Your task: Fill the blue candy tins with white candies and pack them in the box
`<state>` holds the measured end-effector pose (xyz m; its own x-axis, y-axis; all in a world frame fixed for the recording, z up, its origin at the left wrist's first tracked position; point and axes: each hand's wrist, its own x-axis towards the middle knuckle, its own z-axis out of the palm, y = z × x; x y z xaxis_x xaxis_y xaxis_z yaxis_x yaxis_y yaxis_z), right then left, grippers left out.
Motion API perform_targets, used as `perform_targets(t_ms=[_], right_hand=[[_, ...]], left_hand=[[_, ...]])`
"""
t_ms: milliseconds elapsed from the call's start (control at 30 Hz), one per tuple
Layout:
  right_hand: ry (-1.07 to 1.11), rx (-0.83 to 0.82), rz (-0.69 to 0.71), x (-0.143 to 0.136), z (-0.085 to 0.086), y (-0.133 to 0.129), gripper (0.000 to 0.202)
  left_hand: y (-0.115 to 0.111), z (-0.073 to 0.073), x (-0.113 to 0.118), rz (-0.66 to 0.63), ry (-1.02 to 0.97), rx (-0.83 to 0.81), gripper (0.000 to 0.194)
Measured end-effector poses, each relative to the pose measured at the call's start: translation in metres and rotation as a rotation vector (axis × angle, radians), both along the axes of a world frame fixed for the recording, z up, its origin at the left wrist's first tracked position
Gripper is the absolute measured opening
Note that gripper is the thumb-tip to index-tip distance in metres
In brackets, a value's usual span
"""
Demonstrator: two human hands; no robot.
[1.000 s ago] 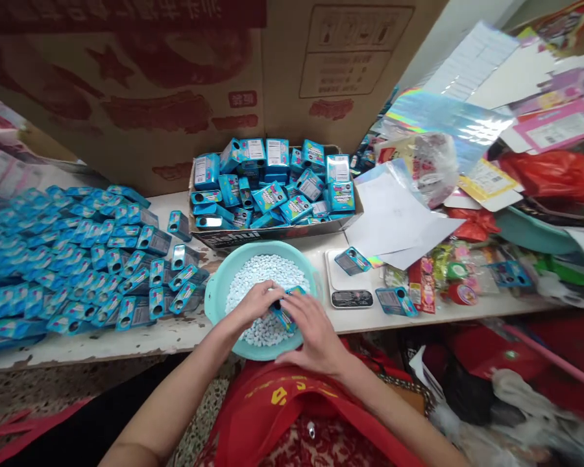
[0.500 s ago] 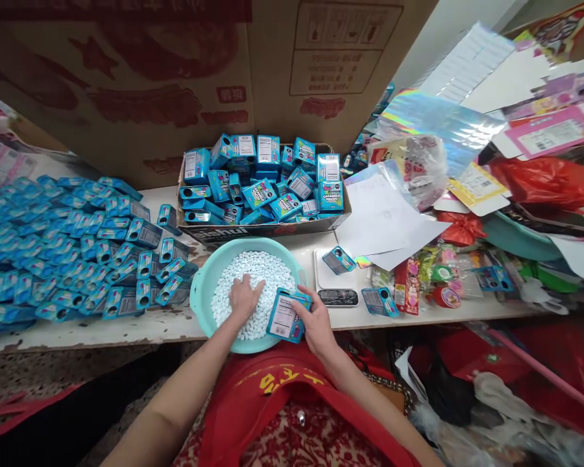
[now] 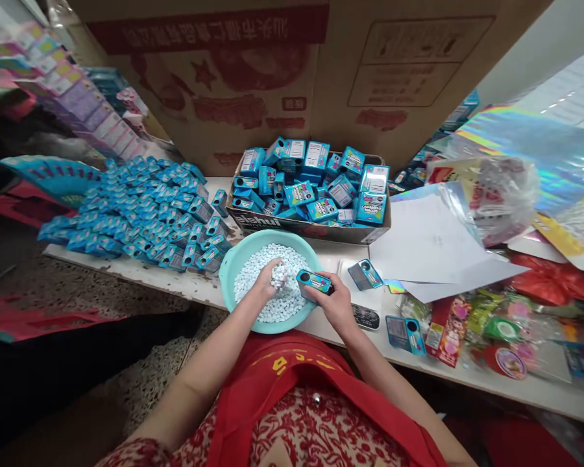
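Observation:
My left hand (image 3: 267, 280) is cupped around a scoop of small white candies (image 3: 278, 277), just above the bowl. Under it, the mint-green bowl (image 3: 228, 292) holds a bed of the same white candies (image 3: 267, 312). At the bowl's right rim my right hand (image 3: 335, 299) grips a small blue candy box (image 3: 313, 281), its end with a dark round hole turned upward. Another blue box (image 3: 365, 275) rests on the white kitchen scale (image 3: 366, 317), close to my right hand.
Behind the bowl stands a carton (image 3: 257, 222) full of blue boxes, backed by a large cardboard box (image 3: 272, 78). Many blue boxes (image 3: 146, 207) crowd the left. Right lie papers (image 3: 428, 240), one blue box (image 3: 405, 334) and packaged sweets (image 3: 511, 360).
My left hand has lifted out of the candies with a handful. My right hand has tipped the box so its holed end faces up. The view has shifted left.

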<state>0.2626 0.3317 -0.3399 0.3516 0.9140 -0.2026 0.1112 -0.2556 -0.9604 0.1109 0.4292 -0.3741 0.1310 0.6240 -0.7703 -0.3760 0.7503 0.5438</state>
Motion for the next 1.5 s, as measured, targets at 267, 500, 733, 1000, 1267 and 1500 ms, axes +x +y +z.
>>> perform_targets(t_ms=[267,500,733,1000,1267,1500], right_hand=[[-0.441,0.166,0.276,-0.022,0.002,0.015,0.032],[-0.537,0.179,0.385,-0.023,0.003,0.019,0.032],[-0.556,0.205,0.356,-0.026,0.009,0.024,0.031],[-0.483,0.188,0.349,-0.031,0.008,0.035,0.032],[-0.363,0.095,0.265,-0.040,0.003,0.043,0.032],[-0.348,0.122,0.172,-0.053,0.008,0.048,0.032]], left_hand=[[-0.011,0.061,0.014,0.235,-0.118,0.399,0.029],[-0.015,0.063,0.019,0.265,0.053,0.493,0.029],[-0.009,0.063,0.019,0.311,0.123,0.479,0.031],[-0.003,0.064,0.015,0.301,0.153,0.448,0.035],[0.013,0.057,0.012,0.232,0.165,0.466,0.036],[0.023,0.065,0.003,0.141,0.130,0.502,0.035]])
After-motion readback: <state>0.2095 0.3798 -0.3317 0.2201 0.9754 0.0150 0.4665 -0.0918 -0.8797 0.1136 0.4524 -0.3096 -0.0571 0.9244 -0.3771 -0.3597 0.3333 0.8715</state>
